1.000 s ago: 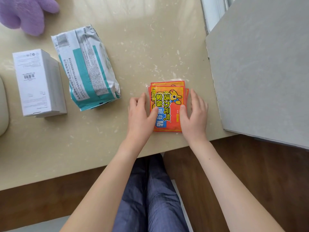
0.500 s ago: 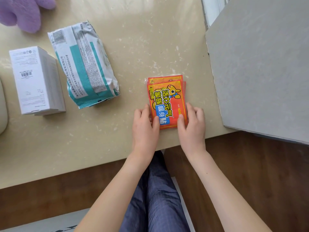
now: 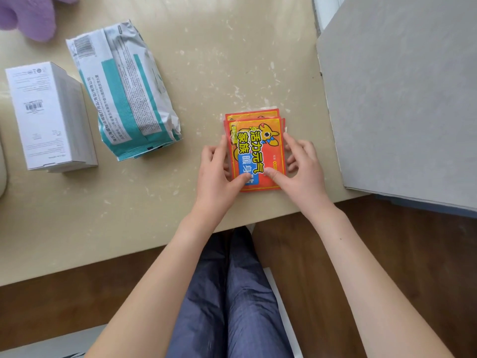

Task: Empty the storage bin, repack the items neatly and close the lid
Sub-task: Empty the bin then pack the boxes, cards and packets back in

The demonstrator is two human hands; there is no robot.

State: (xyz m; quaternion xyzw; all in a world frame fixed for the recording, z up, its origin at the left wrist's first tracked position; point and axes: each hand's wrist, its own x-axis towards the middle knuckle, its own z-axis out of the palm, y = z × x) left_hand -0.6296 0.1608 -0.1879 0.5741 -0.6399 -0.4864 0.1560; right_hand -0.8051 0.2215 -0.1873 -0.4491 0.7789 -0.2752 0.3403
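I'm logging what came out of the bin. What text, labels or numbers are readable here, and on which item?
"活力元气家族": top orange packet, big yellow letters.
"暖身贴": same packet, blue band; the last character is partly under the thumb of the left hand.
Other small print on that packet: too small to read.
Teal-and-white pouch: barcode and print, too small to read.
White box: barcode and fine print, too small to read.
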